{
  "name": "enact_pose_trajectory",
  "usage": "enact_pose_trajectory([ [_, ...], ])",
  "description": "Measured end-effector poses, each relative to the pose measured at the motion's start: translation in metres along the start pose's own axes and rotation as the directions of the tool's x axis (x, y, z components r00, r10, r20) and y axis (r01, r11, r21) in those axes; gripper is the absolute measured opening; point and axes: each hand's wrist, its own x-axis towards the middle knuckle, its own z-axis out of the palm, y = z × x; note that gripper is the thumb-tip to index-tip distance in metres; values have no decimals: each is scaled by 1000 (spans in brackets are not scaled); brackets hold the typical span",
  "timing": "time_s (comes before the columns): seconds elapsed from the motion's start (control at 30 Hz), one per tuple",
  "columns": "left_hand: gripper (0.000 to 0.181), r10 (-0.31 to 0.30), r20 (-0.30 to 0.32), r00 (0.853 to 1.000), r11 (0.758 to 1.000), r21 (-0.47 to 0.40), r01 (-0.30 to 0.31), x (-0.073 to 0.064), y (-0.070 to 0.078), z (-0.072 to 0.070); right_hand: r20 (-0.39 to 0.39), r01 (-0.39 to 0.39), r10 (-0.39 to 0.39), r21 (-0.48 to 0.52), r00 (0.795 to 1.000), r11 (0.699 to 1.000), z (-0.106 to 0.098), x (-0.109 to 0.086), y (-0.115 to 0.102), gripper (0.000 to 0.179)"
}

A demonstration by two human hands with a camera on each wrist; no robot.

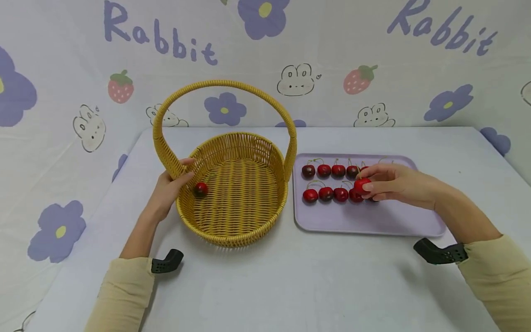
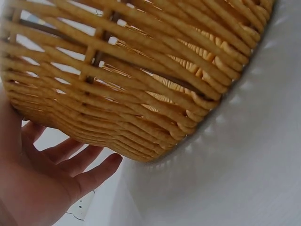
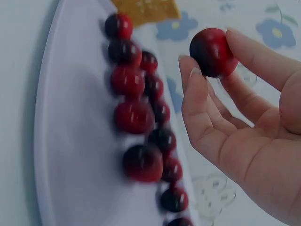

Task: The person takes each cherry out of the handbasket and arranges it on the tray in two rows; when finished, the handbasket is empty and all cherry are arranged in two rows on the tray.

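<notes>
A yellow wicker basket with a tall arched handle stands left of centre. One dark red cherry lies inside it against the left wall. My left hand grips the basket's left rim by the foot of the handle, thumb over the inside; in the left wrist view the fingers are against the woven outer wall. Above the lilac tray, my right hand pinches a red cherry between thumb and fingertips. Beneath it, two rows of cherries with green stems lie on the tray, partly hidden by this hand.
The tray lies just right of the basket on a white-covered table. A white cloth printed with rabbits, strawberries and purple flowers hangs behind. Black wrist mounts stick out from both sleeves. The handle arches high over the basket.
</notes>
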Motion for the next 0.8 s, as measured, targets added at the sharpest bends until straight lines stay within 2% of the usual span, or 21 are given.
enact_pose_trajectory([
  [0.33,49,17,23,1000,1000,2,-17,1,-2,-2,-78,-107,110,41,991,993,-35,-15,39,55],
  [0.57,49,3,36,999,1000,-4,-3,2,-2,-3,-130,-192,191,7,973,981,-42,-16,55,56],
  [0.8,50,-3,40,999,1000,-9,3,4,-3,-3,-152,-192,188,-10,970,981,-42,-13,59,54],
])
